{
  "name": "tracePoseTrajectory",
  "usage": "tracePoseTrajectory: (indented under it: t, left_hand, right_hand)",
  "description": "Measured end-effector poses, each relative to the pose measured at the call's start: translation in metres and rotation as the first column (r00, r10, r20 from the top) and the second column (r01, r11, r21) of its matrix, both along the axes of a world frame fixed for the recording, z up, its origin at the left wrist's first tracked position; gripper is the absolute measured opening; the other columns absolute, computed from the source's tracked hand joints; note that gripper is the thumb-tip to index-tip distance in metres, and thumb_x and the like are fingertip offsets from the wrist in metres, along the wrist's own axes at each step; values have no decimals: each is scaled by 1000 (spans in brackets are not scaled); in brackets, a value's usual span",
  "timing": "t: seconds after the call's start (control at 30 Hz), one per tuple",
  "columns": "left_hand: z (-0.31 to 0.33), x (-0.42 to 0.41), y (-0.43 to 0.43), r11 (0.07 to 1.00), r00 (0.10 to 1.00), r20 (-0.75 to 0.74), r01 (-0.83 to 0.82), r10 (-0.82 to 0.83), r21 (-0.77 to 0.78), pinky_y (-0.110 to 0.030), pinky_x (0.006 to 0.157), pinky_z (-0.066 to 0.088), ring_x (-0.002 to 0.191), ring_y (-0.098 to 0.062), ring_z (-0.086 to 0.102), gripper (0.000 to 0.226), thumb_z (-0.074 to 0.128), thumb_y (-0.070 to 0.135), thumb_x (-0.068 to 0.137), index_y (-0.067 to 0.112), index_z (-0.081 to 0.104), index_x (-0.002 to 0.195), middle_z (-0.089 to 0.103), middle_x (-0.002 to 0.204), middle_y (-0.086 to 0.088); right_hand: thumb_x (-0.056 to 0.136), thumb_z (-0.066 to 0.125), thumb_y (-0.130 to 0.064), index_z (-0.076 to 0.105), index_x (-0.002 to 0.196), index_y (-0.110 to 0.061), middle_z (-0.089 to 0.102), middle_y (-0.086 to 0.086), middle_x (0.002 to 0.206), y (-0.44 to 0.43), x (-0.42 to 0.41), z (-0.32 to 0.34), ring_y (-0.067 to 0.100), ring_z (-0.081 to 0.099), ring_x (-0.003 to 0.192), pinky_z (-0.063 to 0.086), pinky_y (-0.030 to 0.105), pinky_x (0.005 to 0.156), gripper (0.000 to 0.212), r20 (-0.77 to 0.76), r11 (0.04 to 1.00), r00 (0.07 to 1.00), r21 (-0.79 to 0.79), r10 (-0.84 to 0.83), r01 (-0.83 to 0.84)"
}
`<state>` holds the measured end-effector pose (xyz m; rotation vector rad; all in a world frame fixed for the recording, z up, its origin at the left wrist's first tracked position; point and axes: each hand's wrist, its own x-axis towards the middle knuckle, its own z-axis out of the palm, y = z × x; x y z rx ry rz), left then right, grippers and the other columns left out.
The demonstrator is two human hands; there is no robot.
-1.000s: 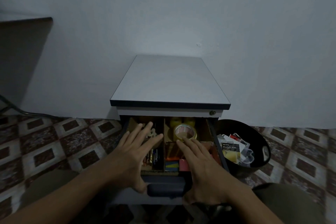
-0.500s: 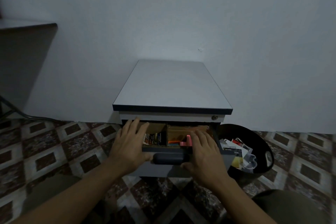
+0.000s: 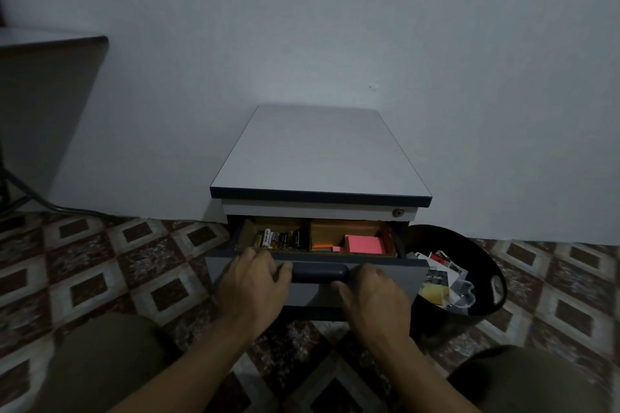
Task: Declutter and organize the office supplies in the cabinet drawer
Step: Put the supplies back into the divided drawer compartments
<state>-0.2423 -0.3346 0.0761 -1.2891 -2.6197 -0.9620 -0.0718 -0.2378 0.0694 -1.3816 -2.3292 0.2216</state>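
The left hand [image 3: 255, 285] lies loosely spread against the front panel of the drawer [image 3: 315, 297], with its fingertips at the top edge and its thumb at the left end of the handle [image 3: 318, 273]. The right hand [image 3: 374, 295] presses beside the handle's right end with bent fingers; whether it grips anything cannot be told. The drawer stands partly out of the cabinet [image 3: 318, 157]. Batteries [image 3: 281, 239] lie along its left front edge and pink notes [image 3: 365, 244] near its right front corner. A black bin [image 3: 463, 245] stands just beside the cabinet's right side.
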Motion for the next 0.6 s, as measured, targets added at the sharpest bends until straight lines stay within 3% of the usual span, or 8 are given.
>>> tracePoseTrajectory:
  t: [0.13,0.27,0.43,0.6]
  left_hand:
    - [-4,1,0,999,999,28,42,-41,-29,-28,72,47,92,-10,51,37,57,64,87,27,59,89,48,96,11]
    - [-9,0,4,998,998,-2,58,-58,-25,-27,74,46,98,-12,48,38,58,61,89,24,61,101,45,103,7]
    - [-12,0,15,996,998,-21,64,-66,-58,-28,81,47,112,-15,45,40,53,58,92,24,58,114,42,113,3]
    - [-23,-3,25,989,992,-6,123,-124,-76,-28,90,46,123,-14,39,47,53,53,95,25,52,132,42,127,3]
  right_hand:
    - [91,60,-52,54,106,-23,61,-4,104,5,-3,0,14,59,92,50,26,74,33,-62,996,998,-92,13,-19]
    - [91,62,-48,54,104,-20,61,-1,104,13,-9,0,16,59,94,47,26,72,31,-66,994,998,-104,14,-21]
    - [91,64,-45,55,108,-18,61,1,106,27,-20,0,16,59,95,54,31,80,33,-88,989,996,-147,14,-27]
    - [92,60,-50,51,120,-16,55,4,119,39,-29,-1,19,53,109,49,33,93,46,-94,980,995,-193,22,-40]
